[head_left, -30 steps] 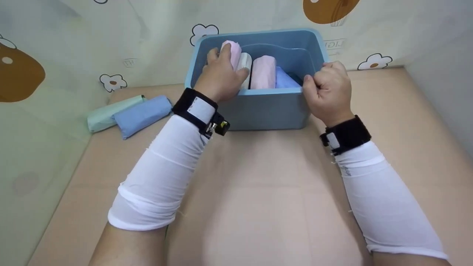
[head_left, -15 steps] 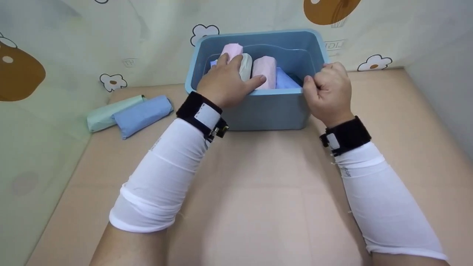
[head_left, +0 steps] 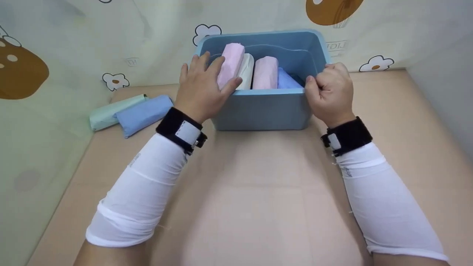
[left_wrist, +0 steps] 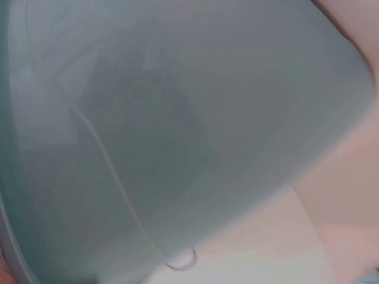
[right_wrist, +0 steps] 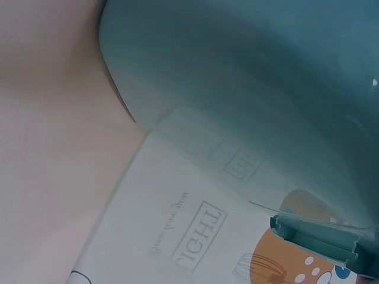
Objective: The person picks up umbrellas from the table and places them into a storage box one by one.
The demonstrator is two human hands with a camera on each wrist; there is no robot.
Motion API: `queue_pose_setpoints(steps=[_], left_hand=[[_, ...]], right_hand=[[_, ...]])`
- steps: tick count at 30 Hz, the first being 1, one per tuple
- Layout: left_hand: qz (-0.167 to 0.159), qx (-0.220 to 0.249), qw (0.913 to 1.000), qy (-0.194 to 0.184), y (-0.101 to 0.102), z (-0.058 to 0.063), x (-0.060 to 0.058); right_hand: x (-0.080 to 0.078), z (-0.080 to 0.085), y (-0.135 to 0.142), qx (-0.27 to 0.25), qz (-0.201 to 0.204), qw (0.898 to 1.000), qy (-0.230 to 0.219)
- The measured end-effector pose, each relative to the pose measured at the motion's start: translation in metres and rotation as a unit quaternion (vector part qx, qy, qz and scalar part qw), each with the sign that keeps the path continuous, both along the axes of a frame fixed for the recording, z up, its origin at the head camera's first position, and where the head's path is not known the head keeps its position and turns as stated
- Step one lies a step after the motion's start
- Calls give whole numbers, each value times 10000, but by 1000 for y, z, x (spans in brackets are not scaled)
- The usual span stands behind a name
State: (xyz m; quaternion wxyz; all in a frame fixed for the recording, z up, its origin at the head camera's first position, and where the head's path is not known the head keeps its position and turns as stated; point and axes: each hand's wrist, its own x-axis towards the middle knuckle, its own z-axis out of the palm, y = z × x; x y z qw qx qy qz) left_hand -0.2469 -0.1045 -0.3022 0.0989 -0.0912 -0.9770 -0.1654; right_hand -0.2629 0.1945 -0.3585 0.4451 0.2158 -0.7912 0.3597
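Observation:
A blue-grey plastic bin [head_left: 260, 112] stands against the back curtain. Inside, side by side, are a pink cloth roll [head_left: 232, 64], a whitish roll [head_left: 246, 72], a second pink roll [head_left: 265, 72] and something blue [head_left: 287, 79]. My left hand [head_left: 202, 85], fingers spread, is over the bin's front left corner beside the first pink roll; whether it touches the rim cannot be told. My right hand [head_left: 330, 93] grips the rim at the front right corner. Both wrist views mostly show the bin's outer wall [left_wrist: 195, 118], and the right one also a clip-like handle [right_wrist: 314, 239].
Left of the bin, a light green roll [head_left: 111, 114] lies partly under a blue roll [head_left: 144, 114] on the beige tabletop [head_left: 255, 199]. A patterned curtain [head_left: 155, 44] hangs behind and to the left. A pale wall [head_left: 439, 74] borders the right side.
My left hand has come off the rolls in the bin and moved left and toward me, fingers spreading. The first pink roll is more exposed. The right hand keeps its grip.

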Motion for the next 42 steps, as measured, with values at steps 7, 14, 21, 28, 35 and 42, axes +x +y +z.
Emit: queue_pose_setpoints(steps=[7, 14, 21, 28, 35, 42], left_hand=[[409, 538, 9975, -215, -46, -10, 2], [1023, 1059, 9862, -757, -98, -31, -5], [1464, 490, 9694, -1908, -135, -60, -14], [1640, 274, 9582, -2328, -155, -83, -15], [1831, 166, 9568, -2253, -168, -91, -5], [1945, -56, 9549, -2245, -172, -97, -7]], right_hand=[[0, 1, 2, 104, 26, 9999, -42], [-1, 1, 4, 75, 31, 10000, -15], [-1, 2, 7, 51, -11, 10000, 18], [3, 1, 9, 76, -80, 9999, -113], [5, 3, 10, 95, -124, 9998, -158], [5, 3, 10, 64, -109, 9998, -159]])
